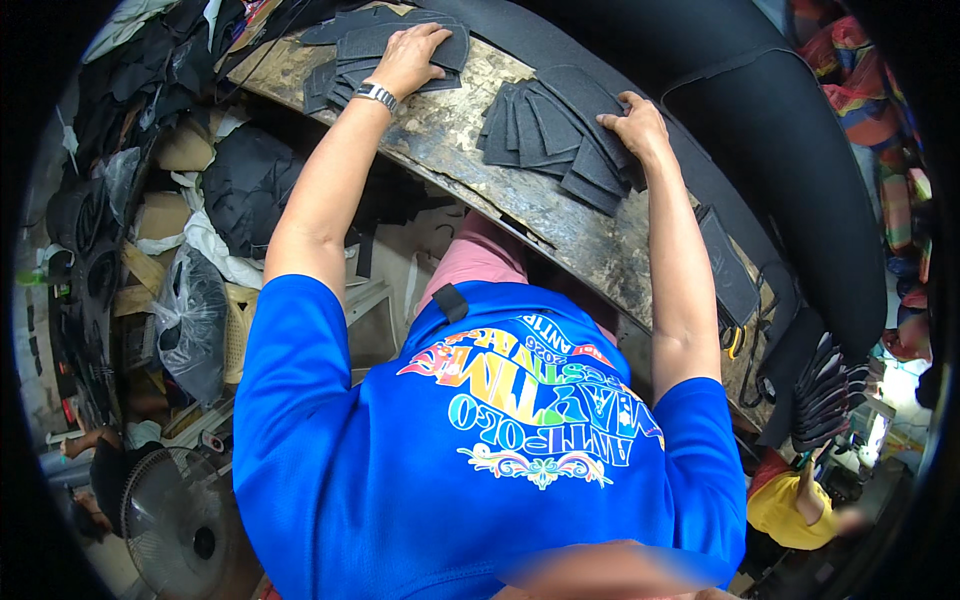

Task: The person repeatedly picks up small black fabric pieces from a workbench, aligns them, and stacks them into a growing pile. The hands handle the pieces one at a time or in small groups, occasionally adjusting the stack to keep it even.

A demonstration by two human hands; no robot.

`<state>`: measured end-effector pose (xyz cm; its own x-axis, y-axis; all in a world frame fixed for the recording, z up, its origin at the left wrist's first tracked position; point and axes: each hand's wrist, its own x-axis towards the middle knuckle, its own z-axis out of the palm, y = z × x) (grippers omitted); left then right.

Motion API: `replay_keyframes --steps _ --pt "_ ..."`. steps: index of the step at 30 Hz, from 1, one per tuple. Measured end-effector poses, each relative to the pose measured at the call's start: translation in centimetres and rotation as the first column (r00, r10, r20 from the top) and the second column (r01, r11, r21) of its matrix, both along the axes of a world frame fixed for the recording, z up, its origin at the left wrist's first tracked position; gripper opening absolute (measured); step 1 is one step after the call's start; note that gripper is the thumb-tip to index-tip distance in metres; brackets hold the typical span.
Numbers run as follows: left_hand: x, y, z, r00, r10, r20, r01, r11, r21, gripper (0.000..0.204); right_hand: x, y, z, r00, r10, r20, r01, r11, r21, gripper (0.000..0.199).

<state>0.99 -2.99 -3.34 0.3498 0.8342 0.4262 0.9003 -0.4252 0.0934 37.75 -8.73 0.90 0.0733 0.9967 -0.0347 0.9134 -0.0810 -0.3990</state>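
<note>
My left hand [405,60] lies over a pile of dark grey felt-like cut pieces [360,45] at the far left of the worktable. Its fingers are stretched out and apart, resting on the top pieces. To the right, a second pile of similar cut pieces [545,125] is fanned out in overlapping layers. At that pile's right edge rests my right hand [638,128], thumb and forefinger apart and touching the upper pieces. Its other fingers are partly hidden.
The worn wooden worktable [440,130] curves across the front. A large black roll of material [790,140] lies behind it. More dark pieces [725,265] and yellow-handled scissors [735,342] are at the right end. A fan [180,520] stands lower left; a person in yellow [795,510] is lower right.
</note>
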Motion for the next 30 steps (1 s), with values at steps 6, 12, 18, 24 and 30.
replay_keyframes --steps 6,12,18,24,30 --pt "-0.8 0.7 0.7 0.994 -0.031 0.109 0.045 0.990 -0.133 0.060 -0.7 -0.7 0.2 0.992 0.088 -0.095 -0.073 0.986 0.152 0.048" --pt "-1.0 1.7 1.3 0.996 0.047 0.069 -0.031 0.975 -0.222 0.061 -2.6 -4.2 1.4 0.947 0.226 -0.227 -0.103 0.887 0.451 0.063" --pt "-0.2 2.4 0.6 0.982 0.187 0.038 -0.170 0.947 -0.272 0.062 -2.7 -9.0 2.0 0.696 0.323 -0.642 -0.090 0.925 0.369 0.073" --pt "-0.1 2.6 -0.2 0.982 0.188 0.016 -0.184 0.974 -0.132 0.051 -2.5 -12.6 -0.4 0.436 0.099 -0.894 0.086 0.985 0.151 0.044" --pt "6.3 -3.8 6.1 0.854 -0.183 0.487 0.045 0.959 0.281 0.025 -1.1 -17.1 2.8 0.312 0.173 -0.934 0.053 0.979 0.199 0.015"
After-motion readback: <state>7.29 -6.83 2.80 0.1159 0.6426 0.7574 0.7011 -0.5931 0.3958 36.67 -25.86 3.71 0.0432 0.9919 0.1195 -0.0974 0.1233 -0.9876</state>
